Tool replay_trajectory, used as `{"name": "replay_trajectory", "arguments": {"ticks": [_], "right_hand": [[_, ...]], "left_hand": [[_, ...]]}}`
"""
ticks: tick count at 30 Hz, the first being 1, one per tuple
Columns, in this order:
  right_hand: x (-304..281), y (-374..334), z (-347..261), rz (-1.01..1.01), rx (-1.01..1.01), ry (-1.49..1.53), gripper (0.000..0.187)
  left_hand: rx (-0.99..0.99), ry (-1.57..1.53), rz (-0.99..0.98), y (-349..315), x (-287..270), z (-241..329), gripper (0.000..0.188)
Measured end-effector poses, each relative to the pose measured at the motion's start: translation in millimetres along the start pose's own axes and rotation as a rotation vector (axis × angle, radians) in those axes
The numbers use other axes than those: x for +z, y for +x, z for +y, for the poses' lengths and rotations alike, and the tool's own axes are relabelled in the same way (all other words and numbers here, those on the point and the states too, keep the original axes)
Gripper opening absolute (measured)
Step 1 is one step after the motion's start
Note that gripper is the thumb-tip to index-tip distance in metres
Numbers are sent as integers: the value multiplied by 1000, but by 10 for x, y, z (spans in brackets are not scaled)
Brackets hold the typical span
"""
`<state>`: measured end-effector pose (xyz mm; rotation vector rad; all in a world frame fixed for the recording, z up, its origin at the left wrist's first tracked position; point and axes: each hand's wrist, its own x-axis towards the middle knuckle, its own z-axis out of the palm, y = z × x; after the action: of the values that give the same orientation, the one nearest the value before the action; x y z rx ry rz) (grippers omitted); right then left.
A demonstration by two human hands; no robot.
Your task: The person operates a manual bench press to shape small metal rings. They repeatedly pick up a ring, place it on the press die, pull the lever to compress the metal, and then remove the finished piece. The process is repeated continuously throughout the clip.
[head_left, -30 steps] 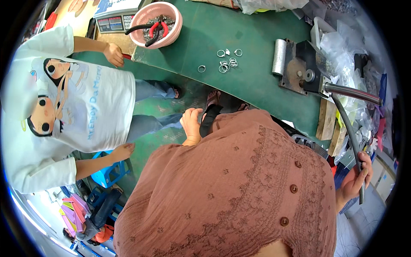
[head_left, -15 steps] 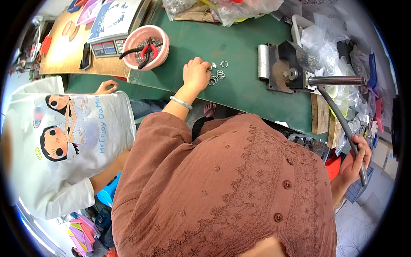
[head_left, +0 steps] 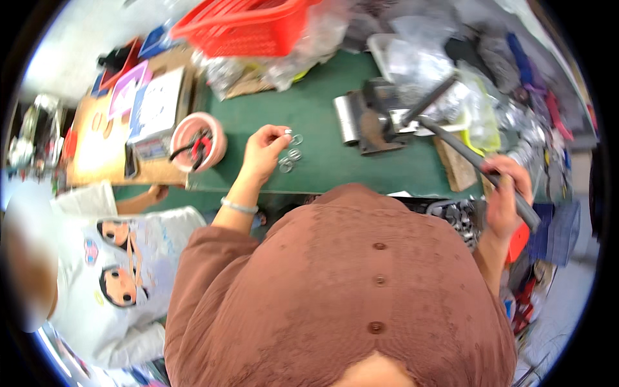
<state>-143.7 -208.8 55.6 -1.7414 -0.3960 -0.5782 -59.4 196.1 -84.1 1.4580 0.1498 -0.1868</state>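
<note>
Over the green workbench, my left hand is closed in a pinch on a small silver ring. Several more silver rings lie loose right beside its fingertips. On the right, my right hand wraps round the lower part of a long dark metal lever. The lever reaches up to a black bench press, which has a silver cylinder at its left side. Motion blur softens the fine detail at my left fingertips.
A pink tub holding red-and-black pliers stands left of my left hand. Behind are a red basket and plastic bags. More bags crowd the right. A co-worker in a white shirt sits close at left.
The view has shifted, bringing the red basket in. My left hand now has a ring at its fingertips, a little off the others. My right hand and the lever have swung upward.
</note>
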Motion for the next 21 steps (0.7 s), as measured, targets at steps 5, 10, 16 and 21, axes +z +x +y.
{"name": "replay_trajectory", "arguments": {"ticks": [5,10,16,21], "right_hand": [[104,109,-30,-36,22,161,10],[48,85,-9,-77,55,210,7],[15,43,-33,-108,67,173,6],[0,20,-9,-119,59,189,6]], "left_hand": [[508,34,-278,25,1104,962,47],[1009,444,-192,193,1919,1496,59],[954,832,-180,184,2153,1648,67],[905,861,-176,245,2123,1366,72]]}}
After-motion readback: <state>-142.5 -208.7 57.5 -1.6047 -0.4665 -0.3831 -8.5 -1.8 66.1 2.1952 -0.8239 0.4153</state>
